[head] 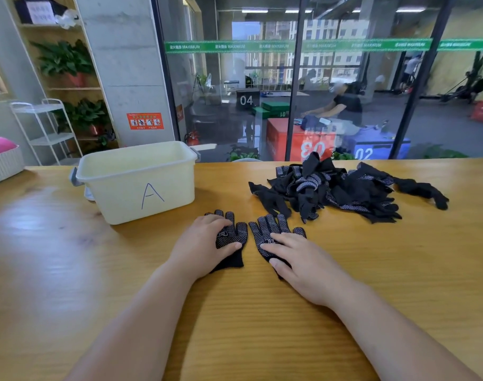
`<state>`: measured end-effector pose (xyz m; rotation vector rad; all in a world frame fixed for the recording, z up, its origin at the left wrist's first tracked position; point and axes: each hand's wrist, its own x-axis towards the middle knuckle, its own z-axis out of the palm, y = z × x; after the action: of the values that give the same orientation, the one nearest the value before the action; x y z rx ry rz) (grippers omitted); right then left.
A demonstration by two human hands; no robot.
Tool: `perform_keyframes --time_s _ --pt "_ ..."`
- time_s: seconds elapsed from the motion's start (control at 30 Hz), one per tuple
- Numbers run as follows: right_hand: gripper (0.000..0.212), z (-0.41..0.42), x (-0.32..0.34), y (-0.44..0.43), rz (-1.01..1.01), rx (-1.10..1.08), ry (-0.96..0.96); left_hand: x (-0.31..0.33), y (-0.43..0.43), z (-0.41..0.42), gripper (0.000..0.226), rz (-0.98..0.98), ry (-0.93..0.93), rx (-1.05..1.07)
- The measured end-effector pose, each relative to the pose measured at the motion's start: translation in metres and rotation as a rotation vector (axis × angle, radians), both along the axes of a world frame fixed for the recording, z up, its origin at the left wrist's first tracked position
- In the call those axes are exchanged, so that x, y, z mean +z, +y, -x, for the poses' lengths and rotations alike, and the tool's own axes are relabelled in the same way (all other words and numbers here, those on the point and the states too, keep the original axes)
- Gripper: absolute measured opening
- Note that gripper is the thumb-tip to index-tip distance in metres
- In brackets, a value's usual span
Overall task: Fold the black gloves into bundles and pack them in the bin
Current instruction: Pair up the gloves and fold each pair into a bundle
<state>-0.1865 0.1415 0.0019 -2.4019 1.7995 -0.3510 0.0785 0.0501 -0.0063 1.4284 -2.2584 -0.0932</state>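
Head view showed the task barely begun. The left hand (pixel 204 243) pressed one dotted black knit glove (pixel 236 233) and the right hand (pixel 298 259) its twin glove (pixel 265 229), both lying on the yellow wooden surface (pixel 262 325). The fingers (pixel 221 222) were straight, grasping nothing. The tangled heap of black gloves (pixel 336 188) beyond lay unfolded. The cream plastic bin marked A (pixel 135 185) looked empty, though its floor was hidden.

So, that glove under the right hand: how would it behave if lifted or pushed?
Probably floppy: the glove lies flat under the right hand, and those in the pile crumple and drape. Likely light, being thin knit. Its white dots suggest it would drag rather than slide on the table.
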Motion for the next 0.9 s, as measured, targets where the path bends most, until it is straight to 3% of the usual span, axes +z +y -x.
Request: perform_keyframes --time_s 0.23,0.43,0.57,0.67,0.77,0.9 --pt "0.054 -0.019 0.003 0.0 -0.017 0.009 0.027 0.001 0.002 0.008 0.068 -0.018 -0.131 0.097" --pt "0.05 -0.02 0.008 -0.019 0.054 0.049 -0.166 0.003 0.003 0.017 0.07 -0.021 -0.072 0.024" --pt "0.057 0.001 0.011 -0.046 0.164 -0.134 0.024 0.003 0.01 0.032 0.076 -0.033 -0.1 -0.151" --pt "0.072 0.021 0.005 -0.06 0.036 -0.317 0.123 -0.002 0.006 0.034 0.081 -0.055 -0.175 -0.168" --pt "0.081 0.026 0.001 -0.06 -0.059 -0.364 0.116 -0.002 0.0 0.028 0.079 -0.068 -0.199 -0.153" --pt "0.064 0.016 0.012 -0.045 0.066 -0.279 0.131 -0.001 -0.005 0.023 0.063 -0.064 -0.196 -0.132"
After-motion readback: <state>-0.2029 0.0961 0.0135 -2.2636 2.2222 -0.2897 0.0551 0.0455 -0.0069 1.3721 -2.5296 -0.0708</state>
